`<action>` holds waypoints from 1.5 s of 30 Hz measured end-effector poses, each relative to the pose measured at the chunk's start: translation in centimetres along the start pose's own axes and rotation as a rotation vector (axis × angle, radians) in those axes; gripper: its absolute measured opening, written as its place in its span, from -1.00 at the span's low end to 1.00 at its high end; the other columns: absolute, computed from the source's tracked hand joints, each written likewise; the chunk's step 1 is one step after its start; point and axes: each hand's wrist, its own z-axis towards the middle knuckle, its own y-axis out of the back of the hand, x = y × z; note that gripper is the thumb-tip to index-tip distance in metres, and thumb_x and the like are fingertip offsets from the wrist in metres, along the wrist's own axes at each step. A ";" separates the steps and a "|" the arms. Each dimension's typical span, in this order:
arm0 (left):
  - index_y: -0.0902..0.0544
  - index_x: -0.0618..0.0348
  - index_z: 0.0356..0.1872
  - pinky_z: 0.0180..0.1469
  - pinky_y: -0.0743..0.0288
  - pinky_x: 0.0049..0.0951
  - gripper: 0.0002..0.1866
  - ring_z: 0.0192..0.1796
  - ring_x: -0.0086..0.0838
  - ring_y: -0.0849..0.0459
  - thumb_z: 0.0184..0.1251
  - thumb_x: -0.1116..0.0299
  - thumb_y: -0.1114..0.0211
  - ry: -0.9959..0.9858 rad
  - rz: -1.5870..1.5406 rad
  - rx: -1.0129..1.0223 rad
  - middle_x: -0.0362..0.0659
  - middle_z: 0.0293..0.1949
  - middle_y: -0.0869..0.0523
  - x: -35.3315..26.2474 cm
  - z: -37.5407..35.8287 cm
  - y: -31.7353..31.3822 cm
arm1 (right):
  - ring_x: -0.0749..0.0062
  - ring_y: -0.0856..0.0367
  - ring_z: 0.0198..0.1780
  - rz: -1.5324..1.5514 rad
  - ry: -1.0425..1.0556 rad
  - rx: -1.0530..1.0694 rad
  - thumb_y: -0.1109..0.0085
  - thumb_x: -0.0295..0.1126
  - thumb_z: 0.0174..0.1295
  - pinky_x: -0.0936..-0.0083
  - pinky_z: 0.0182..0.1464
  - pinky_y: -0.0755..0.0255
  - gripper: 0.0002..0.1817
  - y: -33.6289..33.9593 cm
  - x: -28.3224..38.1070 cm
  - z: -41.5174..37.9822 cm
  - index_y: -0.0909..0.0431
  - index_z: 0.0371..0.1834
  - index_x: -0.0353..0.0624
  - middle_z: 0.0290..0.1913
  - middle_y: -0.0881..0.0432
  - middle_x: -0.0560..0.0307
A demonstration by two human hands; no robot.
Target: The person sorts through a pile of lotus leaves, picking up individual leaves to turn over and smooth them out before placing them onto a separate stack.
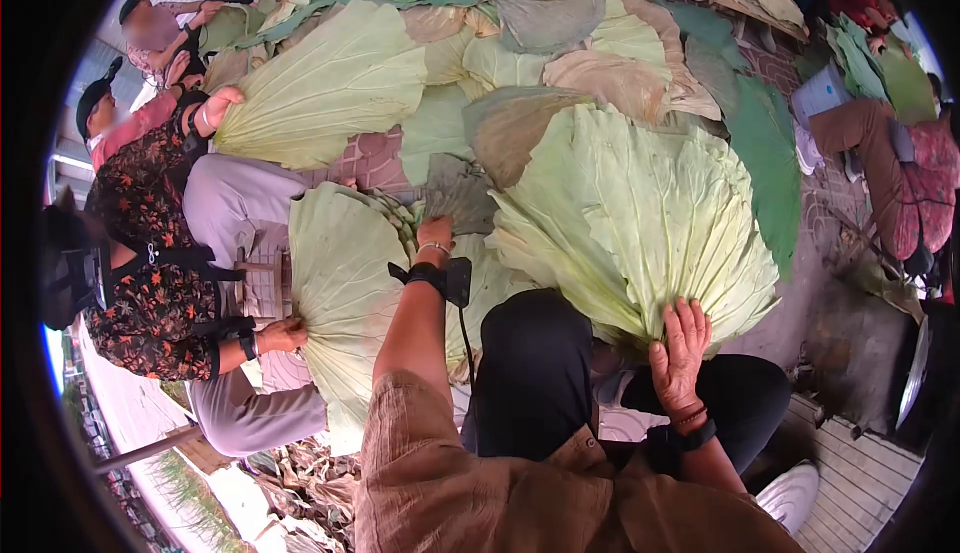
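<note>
A thick, fanned stack of pale green lotus leaves (pixel 640 203) lies over my lap. My right hand (pixel 683 348) rests on its near edge, with the fingers stretched flat over the top leaf and the thumb to the left. Reaching forward, my left hand (pixel 435 236) has its fingers closed at the lower edge of a dark grey-green lotus leaf (pixel 460 193); the fingertips are partly hidden. Just left of that hand is another pale bundle of lotus leaves (pixel 345 273), gripped at its edge by a neighbouring person's hand (pixel 283 335).
The neighbour's other hand (pixel 222 105) holds up a large pale leaf (pixel 330 83). Green and brown leaves (pixel 610 78) overlap across the paved floor (pixel 375 158). Other people sit at the left and right. A darker green leaf (pixel 765 163) lies right of my stack.
</note>
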 end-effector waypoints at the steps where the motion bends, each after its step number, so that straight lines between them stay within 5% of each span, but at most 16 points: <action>1: -0.56 0.05 -0.07 -0.37 -0.47 -0.35 -0.69 -0.39 -0.45 -0.57 0.17 0.21 -0.25 0.019 -0.069 0.091 -0.25 -0.44 -0.54 -0.9 -0.2 -1.4 | -0.08 -0.08 0.39 -0.009 0.000 -0.005 0.12 0.00 0.28 -0.05 0.40 0.26 -0.44 -0.2 -0.1 0.0 -0.38 0.22 -0.14 0.30 -0.29 -0.06; 4: -0.46 0.05 0.09 -0.29 -0.48 -0.32 -0.49 -0.32 -0.38 -0.58 0.10 0.17 -0.34 0.038 -0.203 0.176 -0.18 -0.19 -0.59 -3.1 1.1 -6.2 | -0.10 -0.08 0.39 -0.030 0.004 -0.009 0.12 -0.03 0.28 -0.07 0.40 0.26 -0.45 -0.8 -0.5 0.0 -0.38 0.22 -0.15 0.29 -0.30 -0.07; 6: -0.37 0.12 0.23 -0.08 -0.49 -0.16 -0.33 0.03 -0.18 -0.57 0.06 0.18 -0.36 0.065 -0.202 0.003 -0.02 0.04 -0.58 -4.9 1.6 -9.0 | -0.11 -0.08 0.39 -0.039 0.006 -0.022 0.12 -0.02 0.28 -0.08 0.39 0.25 -0.45 -0.9 -0.6 0.0 -0.38 0.21 -0.15 0.29 -0.30 -0.08; 7: -0.37 0.12 0.23 -0.08 -0.49 -0.16 -0.33 0.03 -0.18 -0.57 0.06 0.18 -0.36 0.072 -0.203 0.010 -0.02 0.04 -0.58 -4.9 2.9 -10.0 | -0.11 -0.08 0.39 -0.040 0.001 -0.024 0.13 -0.02 0.28 -0.09 0.39 0.25 -0.46 -1.0 -0.5 0.0 -0.39 0.19 -0.16 0.29 -0.30 -0.09; 9: -0.28 0.12 0.30 0.12 -0.39 -0.25 -0.21 0.14 -0.15 -0.50 0.01 0.13 -0.40 -0.090 -0.256 -0.078 0.00 0.09 -0.55 -3.0 6.9 -12.3 | -0.11 -0.08 0.39 -0.053 -0.005 -0.015 0.13 -0.02 0.28 -0.09 0.39 0.25 -0.46 -0.9 -0.4 0.0 -0.40 0.19 -0.16 0.29 -0.30 -0.10; 12: -0.39 0.18 0.22 0.16 -0.35 -0.36 -0.26 0.12 -0.15 -0.53 0.00 0.08 -0.37 -0.584 0.479 0.195 0.06 0.09 -0.56 4.4 19.7 -13.4 | -0.10 -0.09 0.39 -0.062 0.006 -0.035 0.15 -0.02 0.29 -0.10 0.38 0.23 -0.46 -1.1 -0.4 0.3 -0.40 0.19 -0.17 0.29 -0.30 -0.10; 16: -0.52 0.22 0.10 0.17 -0.35 -0.36 -0.36 0.12 -0.14 -0.55 0.00 0.04 -0.32 -0.183 0.335 0.185 0.13 0.02 -0.60 -2.3 11.0 -14.1 | -0.10 -0.10 0.38 -0.065 0.005 -0.029 0.16 -0.02 0.30 -0.10 0.38 0.23 -0.46 -1.1 -0.3 0.2 -0.40 0.19 -0.17 0.28 -0.30 -0.10; 18: -0.61 0.26 -0.13 0.04 -0.42 -0.31 -0.52 -0.09 -0.09 -0.61 0.06 0.05 -0.25 -0.553 0.473 -0.050 0.13 -0.18 -0.66 -1.2 12.6 -15.1 | -0.10 -0.09 0.39 -0.060 -0.001 -0.028 0.15 -0.03 0.30 -0.10 0.38 0.23 -0.47 -1.0 -0.2 0.2 -0.39 0.20 -0.15 0.29 -0.30 -0.09; 19: -0.61 0.26 -0.13 0.04 -0.42 -0.31 -0.52 -0.09 -0.09 -0.61 0.06 0.05 -0.25 -0.558 0.474 -0.046 0.13 -0.18 -0.66 -2.6 10.9 -14.5 | -0.10 -0.09 0.39 -0.062 -0.005 -0.033 0.15 -0.03 0.30 -0.10 0.38 0.23 -0.47 -0.9 -0.2 0.1 -0.39 0.20 -0.15 0.29 -0.30 -0.09; 23: -0.54 0.29 -0.34 -0.31 -0.35 -0.43 -0.78 -0.40 -0.48 -0.47 0.19 0.30 -0.15 -0.686 -0.480 0.062 -0.17 -0.43 -0.62 -15.0 -2.4 -9.1 | -0.10 -0.09 0.38 -0.049 -0.008 -0.030 0.11 -0.06 0.28 -0.08 0.39 0.25 -0.48 -0.8 -0.1 0.1 -0.38 0.22 -0.12 0.29 -0.30 -0.08; 26: -0.56 0.28 -0.27 -0.31 -0.36 -0.54 -0.82 -0.36 -0.64 -0.45 0.20 0.38 -0.13 -0.842 -0.417 0.118 -0.26 -0.42 -0.60 -20.9 -8.5 -5.5 | -0.07 -0.09 0.39 -0.014 -0.029 -0.036 0.07 -0.06 0.25 -0.06 0.39 0.25 -0.47 -0.3 0.7 0.5 -0.38 0.22 -0.10 0.30 -0.30 -0.05; 29: -0.57 0.31 -0.17 -0.25 -0.37 -0.57 -0.76 -0.35 -0.66 -0.46 0.21 0.38 -0.13 -0.936 -0.515 0.271 -0.29 -0.38 -0.60 -24.5 -17.9 -2.5 | -0.04 -0.14 0.37 -0.009 -0.021 -0.073 0.07 -0.06 0.26 0.01 0.40 0.23 -0.47 0.6 1.2 0.9 -0.37 0.21 -0.14 0.27 -0.33 -0.07; 34: -0.60 0.34 -0.15 -0.11 -0.40 -0.54 -0.74 -0.27 -0.61 -0.56 0.14 0.46 -0.15 -0.980 -0.442 0.791 -0.25 -0.27 -0.67 -24.0 -30.6 -0.4 | 0.19 -0.17 0.39 0.601 -0.195 -0.304 -0.16 -0.23 0.19 0.21 0.39 0.03 -0.42 4.0 2.5 0.9 -0.32 0.27 -0.22 0.27 -0.36 -0.08; 37: -0.62 0.31 -0.20 -0.02 -0.41 -0.47 -0.77 -0.17 -0.48 -0.60 0.12 0.44 -0.17 -0.963 -0.328 0.852 -0.18 -0.22 -0.67 -20.9 -32.7 -0.9 | 0.23 -0.10 0.42 0.826 -0.201 -0.344 -0.25 -0.27 0.15 0.23 0.38 0.00 -0.23 7.3 3.7 1.1 -0.09 0.40 -0.19 0.38 -0.20 -0.02; 39: -0.62 0.33 -0.21 0.02 -0.42 -0.42 -0.73 -0.16 -0.41 -0.60 0.05 0.43 -0.19 -0.498 -0.582 1.149 -0.13 -0.20 -0.67 -21.2 -37.7 -0.8 | 0.21 -0.11 0.41 1.143 -0.239 -0.362 -0.28 -0.19 0.13 0.24 0.37 -0.02 -0.08 8.7 3.9 1.3 0.11 0.47 -0.13 0.44 -0.07 0.03; 45: -0.60 0.37 -0.19 0.00 -0.48 -0.36 -0.66 -0.18 -0.32 -0.63 -0.02 0.41 -0.18 -0.079 -0.639 1.369 -0.06 -0.21 -0.68 -18.2 -39.7 -2.5 | 0.21 -0.28 0.32 1.850 -0.287 -0.198 -0.25 -0.16 0.14 0.22 0.34 -0.14 -0.27 9.5 3.4 -0.7 -0.16 0.35 -0.13 0.30 -0.33 0.08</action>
